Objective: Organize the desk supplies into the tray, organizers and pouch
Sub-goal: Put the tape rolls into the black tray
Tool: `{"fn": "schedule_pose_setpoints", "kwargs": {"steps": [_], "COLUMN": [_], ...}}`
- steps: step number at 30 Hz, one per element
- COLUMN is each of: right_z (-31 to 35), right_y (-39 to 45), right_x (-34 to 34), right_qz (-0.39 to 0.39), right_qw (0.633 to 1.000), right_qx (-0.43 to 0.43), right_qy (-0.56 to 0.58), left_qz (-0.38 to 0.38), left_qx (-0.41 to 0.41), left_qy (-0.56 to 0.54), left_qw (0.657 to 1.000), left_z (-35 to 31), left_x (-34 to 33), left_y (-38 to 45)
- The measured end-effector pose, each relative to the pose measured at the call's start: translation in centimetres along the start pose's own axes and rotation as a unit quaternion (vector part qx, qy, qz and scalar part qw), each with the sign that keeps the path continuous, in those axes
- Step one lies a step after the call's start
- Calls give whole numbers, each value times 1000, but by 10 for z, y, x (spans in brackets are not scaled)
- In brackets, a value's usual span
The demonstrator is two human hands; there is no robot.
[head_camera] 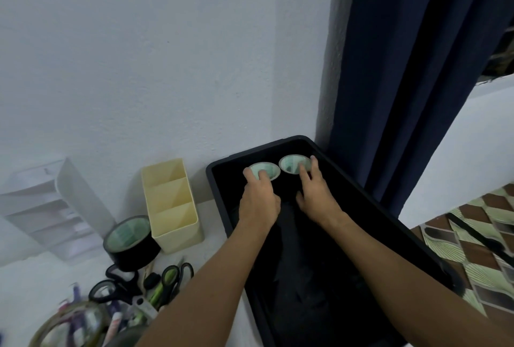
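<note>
A long black tray runs along the desk's right side up to the wall corner. Two black tape rolls with pale green cores lie side by side at its far end. My left hand grips the left roll, with fingers inside its core. My right hand rests on the right roll, with fingers over its rim and in its hole. A third, larger black tape roll stands on the desk to the left.
A cream three-compartment organizer stands beside the tray. A white drawer organizer sits at the far left. Scissors, pens and a clear pouch crowd the near-left desk. A dark blue curtain hangs at the right.
</note>
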State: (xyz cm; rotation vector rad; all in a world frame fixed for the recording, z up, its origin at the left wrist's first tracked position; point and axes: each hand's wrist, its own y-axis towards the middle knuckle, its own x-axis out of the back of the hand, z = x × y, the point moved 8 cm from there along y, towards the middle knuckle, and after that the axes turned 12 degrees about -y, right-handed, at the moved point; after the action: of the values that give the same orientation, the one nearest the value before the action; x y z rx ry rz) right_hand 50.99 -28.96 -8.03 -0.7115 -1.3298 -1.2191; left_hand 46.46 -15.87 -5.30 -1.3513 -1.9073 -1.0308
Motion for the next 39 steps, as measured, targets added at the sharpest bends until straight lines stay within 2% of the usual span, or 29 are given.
{"fn": "schedule_pose_setpoints", "kwargs": {"steps": [2,3,11,17,23,28,35,39], "right_z": [-2,-3,-6,-9,-1,2,5,4], "right_y": [0,0,-1,5,0,-4,-8,-11], "right_x": [16,19,4,4,-8,-11,-11,-3], "right_qz": [-71,-79,3,35,118,152,180,183], "right_qw": [997,995,994,993,984,978,975,974], "right_qx": [-41,-55,-63,-78,-92,-96,-92,-93], "right_qy": [15,12,88,77,93,105,94,96], "left_qz": [-26,-26,18,9,-4,-1,40,156], "left_qx": [22,33,47,51,80,93,81,107], "left_qy": [-19,-24,-44,-76,-131,-148,-99,-49], "left_qw": [999,999,998,996,988,985,991,981], "left_z": [5,8,16,18,24,27,20,21], "left_x": [5,5,-6,-3,0,0,3,6], "left_y": [1,2,7,8,8,10,5,0]}}
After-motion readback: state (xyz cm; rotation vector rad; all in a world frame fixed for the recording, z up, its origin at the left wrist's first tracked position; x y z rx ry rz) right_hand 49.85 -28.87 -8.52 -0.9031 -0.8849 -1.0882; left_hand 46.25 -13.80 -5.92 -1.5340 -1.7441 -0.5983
